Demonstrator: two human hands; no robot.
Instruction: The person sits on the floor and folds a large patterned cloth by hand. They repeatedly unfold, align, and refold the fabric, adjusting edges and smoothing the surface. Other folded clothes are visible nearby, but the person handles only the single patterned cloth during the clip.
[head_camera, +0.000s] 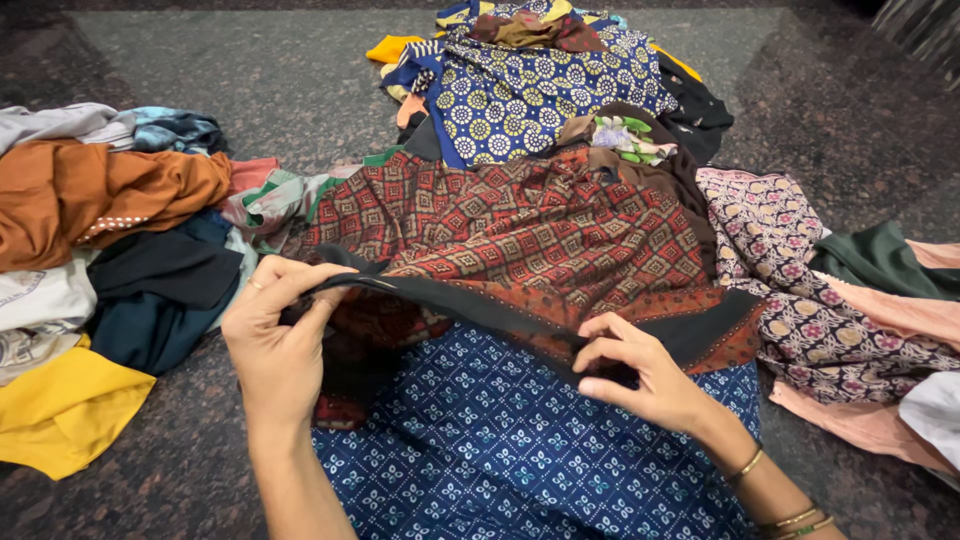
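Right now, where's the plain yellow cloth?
In the head view the yellow cloth lies at the lower left on the dark floor, below the navy garment, left of the left hand.

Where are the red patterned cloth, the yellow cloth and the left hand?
red patterned cloth (520, 225), head view, middle of its spread surface
yellow cloth (65, 410), head view, centre of the fold
left hand (280, 335), head view, back of the hand

I am seeing no packages, labels, signs or screens here; only loose cloth is lying around me on the dark stone floor.
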